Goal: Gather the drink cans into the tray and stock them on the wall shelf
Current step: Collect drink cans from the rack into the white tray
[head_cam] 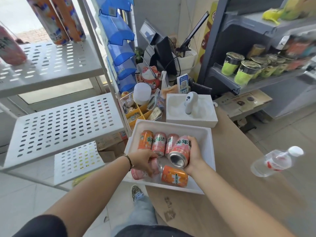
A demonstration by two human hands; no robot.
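Observation:
A white foam tray sits on the wooden counter and holds several orange and pink drink cans lying on their sides. My right hand grips a pink can with its base toward me. My left hand curls round another pink can at the tray's left side. An orange Mirinda can lies near the front rim. The white perforated wall shelf stands to the left; orange cans and a pink can stand on its upper tier.
A water bottle lies on the counter to the right. Behind the tray are a white box with a scanner, a yellow organiser and a register. Cup snacks fill a grey rack at the right. My shoe shows on the tiled floor below.

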